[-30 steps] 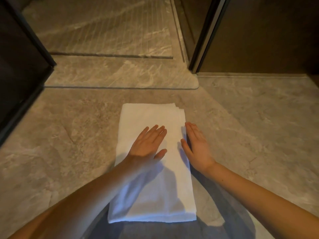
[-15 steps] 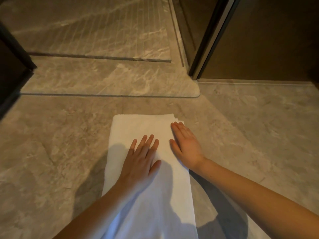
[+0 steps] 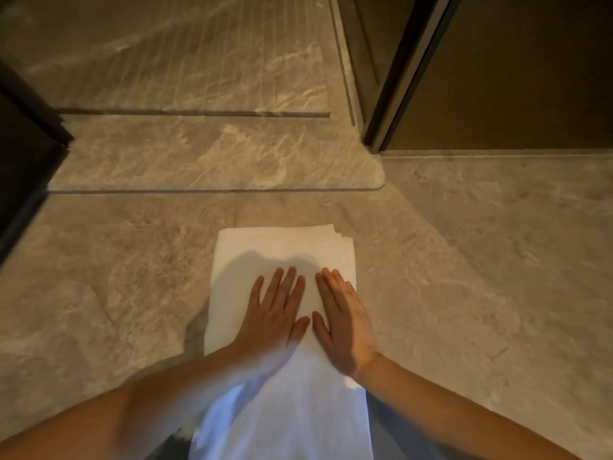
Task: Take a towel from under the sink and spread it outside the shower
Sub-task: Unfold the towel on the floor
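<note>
A: where's the towel [image 3: 285,247] at?
B: flat on the floor [image 3: 464,260], under both hands. left hand [image 3: 273,313] and right hand [image 3: 345,323] lie side by side, palms down, fingers straight, gripping nothing.

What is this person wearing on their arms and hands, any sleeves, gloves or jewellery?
Nothing that shows. The left hand and right hand carry no gloves, rings or watch; the left forearm and right forearm are uncovered, with no sleeve in view.
</note>
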Demonstrator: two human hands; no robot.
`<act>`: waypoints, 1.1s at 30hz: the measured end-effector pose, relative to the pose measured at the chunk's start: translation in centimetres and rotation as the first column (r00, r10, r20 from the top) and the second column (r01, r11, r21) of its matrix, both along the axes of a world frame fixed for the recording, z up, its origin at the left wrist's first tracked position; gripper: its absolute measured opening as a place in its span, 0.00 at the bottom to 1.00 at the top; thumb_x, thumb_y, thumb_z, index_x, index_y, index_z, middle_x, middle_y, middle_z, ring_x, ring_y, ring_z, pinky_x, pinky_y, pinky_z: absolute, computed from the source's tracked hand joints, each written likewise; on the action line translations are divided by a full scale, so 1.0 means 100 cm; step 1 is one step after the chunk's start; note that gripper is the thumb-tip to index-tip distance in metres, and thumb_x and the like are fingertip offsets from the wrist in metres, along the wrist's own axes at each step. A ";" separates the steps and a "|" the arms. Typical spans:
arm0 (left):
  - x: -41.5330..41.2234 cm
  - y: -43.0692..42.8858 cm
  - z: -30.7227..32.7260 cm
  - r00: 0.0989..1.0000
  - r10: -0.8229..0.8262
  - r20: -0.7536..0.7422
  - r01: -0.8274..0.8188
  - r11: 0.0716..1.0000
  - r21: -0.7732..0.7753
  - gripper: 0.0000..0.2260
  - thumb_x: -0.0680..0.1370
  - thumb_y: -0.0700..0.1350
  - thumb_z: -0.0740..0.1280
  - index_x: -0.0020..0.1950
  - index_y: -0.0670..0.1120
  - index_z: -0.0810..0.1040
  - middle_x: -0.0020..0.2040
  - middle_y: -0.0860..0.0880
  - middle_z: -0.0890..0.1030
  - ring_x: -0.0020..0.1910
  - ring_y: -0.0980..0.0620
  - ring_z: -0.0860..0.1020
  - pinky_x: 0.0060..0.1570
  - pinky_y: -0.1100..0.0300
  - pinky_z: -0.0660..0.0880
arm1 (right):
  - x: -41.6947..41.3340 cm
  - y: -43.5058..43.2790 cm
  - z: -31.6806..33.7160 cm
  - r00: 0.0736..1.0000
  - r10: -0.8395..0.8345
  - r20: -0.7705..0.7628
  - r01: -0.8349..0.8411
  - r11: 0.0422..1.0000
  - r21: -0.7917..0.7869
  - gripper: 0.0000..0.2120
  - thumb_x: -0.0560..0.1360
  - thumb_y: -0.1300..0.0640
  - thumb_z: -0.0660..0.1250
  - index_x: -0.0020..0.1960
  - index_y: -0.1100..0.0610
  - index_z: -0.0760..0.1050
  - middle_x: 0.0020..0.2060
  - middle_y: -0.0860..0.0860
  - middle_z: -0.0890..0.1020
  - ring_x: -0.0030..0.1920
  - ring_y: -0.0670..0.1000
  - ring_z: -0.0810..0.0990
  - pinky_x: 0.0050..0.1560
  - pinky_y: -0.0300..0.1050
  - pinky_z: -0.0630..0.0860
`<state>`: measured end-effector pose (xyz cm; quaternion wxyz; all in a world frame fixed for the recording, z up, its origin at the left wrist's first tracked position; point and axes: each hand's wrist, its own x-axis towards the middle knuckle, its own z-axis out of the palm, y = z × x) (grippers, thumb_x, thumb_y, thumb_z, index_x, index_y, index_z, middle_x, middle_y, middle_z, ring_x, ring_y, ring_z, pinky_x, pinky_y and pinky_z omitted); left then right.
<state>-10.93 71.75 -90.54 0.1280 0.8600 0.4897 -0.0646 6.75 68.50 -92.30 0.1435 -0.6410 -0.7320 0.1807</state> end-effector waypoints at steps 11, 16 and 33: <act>0.012 0.021 0.012 0.960 -0.068 -0.272 0.022 0.985 -0.170 0.33 0.81 0.62 0.45 0.78 0.47 0.35 0.78 0.44 0.35 0.77 0.41 0.37 0.72 0.40 0.38 | 0.003 0.002 0.010 0.999 0.023 -0.030 -0.024 0.999 -0.036 0.30 0.80 0.46 0.55 0.79 0.56 0.55 0.78 0.51 0.53 0.78 0.50 0.52 0.77 0.46 0.47; 0.005 0.016 0.008 0.982 -0.059 -0.181 0.040 0.993 -0.108 0.33 0.79 0.63 0.43 0.79 0.47 0.40 0.79 0.44 0.39 0.78 0.41 0.41 0.73 0.41 0.39 | 0.000 0.002 0.008 0.997 0.011 -0.077 -0.011 1.000 0.000 0.30 0.80 0.48 0.57 0.78 0.56 0.56 0.78 0.51 0.56 0.78 0.48 0.50 0.77 0.50 0.54; 0.025 0.053 0.036 0.947 -0.148 0.286 0.143 0.989 0.038 0.16 0.76 0.46 0.64 0.63 0.54 0.77 0.51 0.47 0.73 0.49 0.46 0.72 0.47 0.51 0.70 | 0.033 -0.017 0.025 0.953 -0.257 -0.163 0.249 0.966 -0.069 0.28 0.74 0.42 0.68 0.71 0.48 0.67 0.54 0.41 0.69 0.57 0.41 0.64 0.52 0.24 0.62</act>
